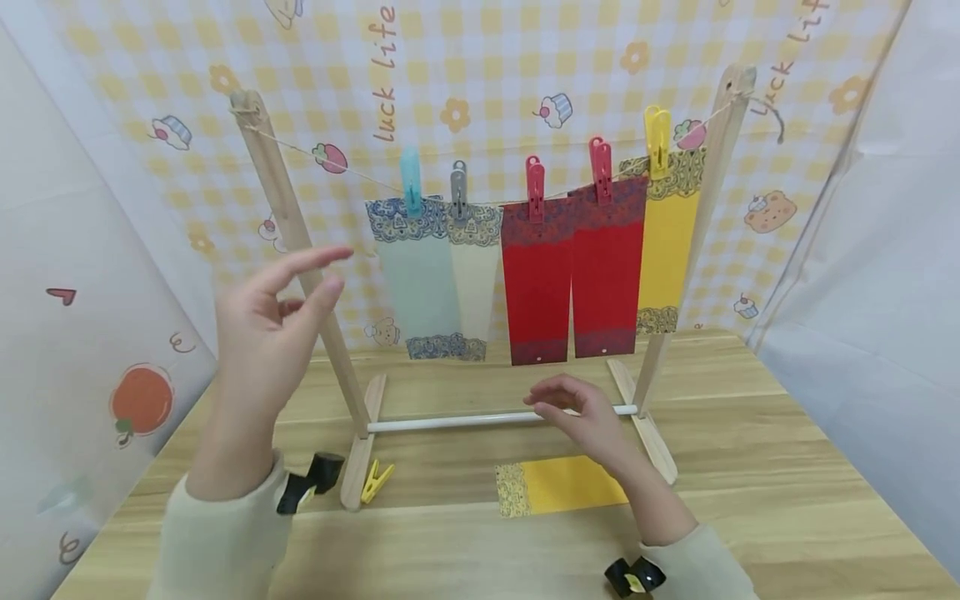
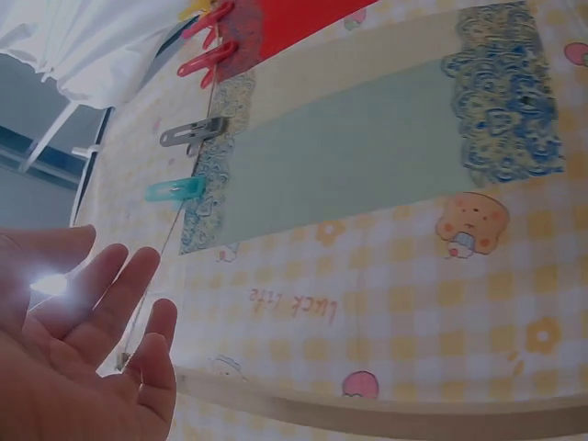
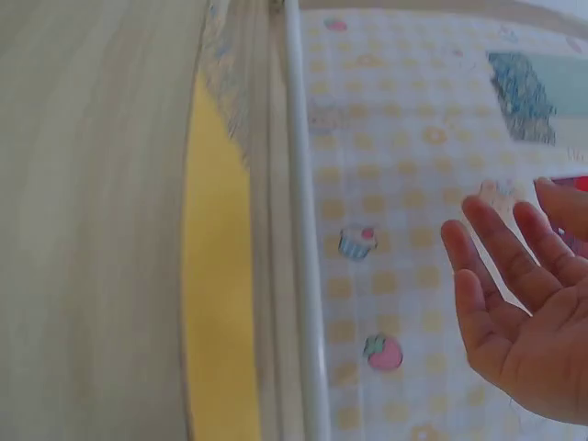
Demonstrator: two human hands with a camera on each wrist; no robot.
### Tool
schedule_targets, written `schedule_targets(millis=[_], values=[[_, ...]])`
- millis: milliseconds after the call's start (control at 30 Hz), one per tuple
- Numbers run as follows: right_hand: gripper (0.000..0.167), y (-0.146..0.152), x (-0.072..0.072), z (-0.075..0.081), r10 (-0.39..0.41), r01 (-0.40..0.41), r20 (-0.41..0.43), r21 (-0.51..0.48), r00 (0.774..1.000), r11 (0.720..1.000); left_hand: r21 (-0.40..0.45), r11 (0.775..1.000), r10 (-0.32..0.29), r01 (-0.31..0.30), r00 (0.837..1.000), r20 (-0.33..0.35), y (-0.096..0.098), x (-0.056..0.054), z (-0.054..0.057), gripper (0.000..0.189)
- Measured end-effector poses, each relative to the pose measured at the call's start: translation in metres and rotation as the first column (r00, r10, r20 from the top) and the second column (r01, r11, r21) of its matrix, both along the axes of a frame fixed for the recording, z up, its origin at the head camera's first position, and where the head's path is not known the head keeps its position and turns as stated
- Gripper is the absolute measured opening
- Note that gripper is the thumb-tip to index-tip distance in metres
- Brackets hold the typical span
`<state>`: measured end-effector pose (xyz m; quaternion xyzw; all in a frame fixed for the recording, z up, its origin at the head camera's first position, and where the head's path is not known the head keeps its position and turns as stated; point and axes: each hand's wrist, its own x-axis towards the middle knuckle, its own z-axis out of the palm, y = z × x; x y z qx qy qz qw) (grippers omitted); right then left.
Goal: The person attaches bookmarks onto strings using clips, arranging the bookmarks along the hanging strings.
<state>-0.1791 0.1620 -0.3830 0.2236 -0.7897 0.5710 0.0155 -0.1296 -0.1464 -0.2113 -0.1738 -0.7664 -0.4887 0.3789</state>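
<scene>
My left hand (image 1: pixel 266 333) is raised in front of the rack's left post, holding nothing, its fingers loosely bent with thumb and forefinger apart. Lower down, my right hand (image 1: pixel 581 417) hovers near the white bar with empty, relaxed fingers. From the string hang a pale blue card (image 1: pixel 420 287) under a blue clothespin (image 1: pixel 411 183), a cream card (image 1: pixel 477 283) under a grey clothespin (image 1: pixel 459 192), two red cards (image 1: pixel 536 292) under red clothespins (image 1: pixel 535 190), and a yellow card (image 1: pixel 667 258) under a yellow clothespin (image 1: pixel 657 143). Another yellow card (image 1: pixel 570 483) lies on the table, partly behind my right forearm.
A loose yellow clothespin (image 1: pixel 377 482) lies beside the left foot (image 1: pixel 360 471) of the wooden rack. The white bar (image 1: pixel 450 422) joins the two posts low down. Behind stands a checkered backdrop (image 1: pixel 465 83). The wooden table (image 1: pixel 420 550) extends toward me.
</scene>
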Motion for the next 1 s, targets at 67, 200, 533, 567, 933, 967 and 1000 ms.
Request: schedule_targets(millis=[67, 200, 533, 567, 933, 967, 1000], values=[[0.022, 0.012, 0.001, -0.005, 0.007, -0.009, 0.035, 0.063, 0.999, 0.998, -0.020, 1.000, 0.023, -0.021, 0.997, 0.068, -0.005, 0.005, -0.016, 0.023], [0.026, 0.031, 0.003, -0.012, 0.055, -0.073, 0.105, 0.176, 0.993, 0.982, -0.051, 0.997, 0.058, -0.050, 0.981, 0.183, -0.016, 0.011, -0.047, 0.023], [0.038, 0.053, 0.002, -0.015, 0.225, -0.290, 0.227, 0.319, 0.948, 0.902, -0.136, 0.989, 0.104, -0.052, 0.904, 0.415, -0.041, 0.013, -0.108, 0.025], [0.039, 0.055, 0.002, -0.015, 0.230, -0.298, 0.229, 0.333, 0.946, 0.895, -0.149, 0.988, 0.112, -0.051, 0.895, 0.432, -0.043, 0.013, -0.113, 0.026], [0.042, 0.070, 0.002, -0.009, 0.149, -0.231, 0.201, 0.491, 0.968, 0.840, -0.296, 0.955, 0.177, 0.017, 0.767, 0.616, -0.055, 0.002, -0.148, 0.030], [0.043, 0.072, 0.002, -0.009, 0.143, -0.225, 0.198, 0.501, 0.970, 0.835, -0.304, 0.952, 0.169, 0.041, 0.758, 0.630, -0.056, 0.001, -0.151, 0.031], [0.043, 0.073, 0.002, -0.009, 0.141, -0.224, 0.197, 0.508, 0.970, 0.832, -0.309, 0.949, 0.156, 0.069, 0.748, 0.645, -0.056, 0.000, -0.153, 0.032]])
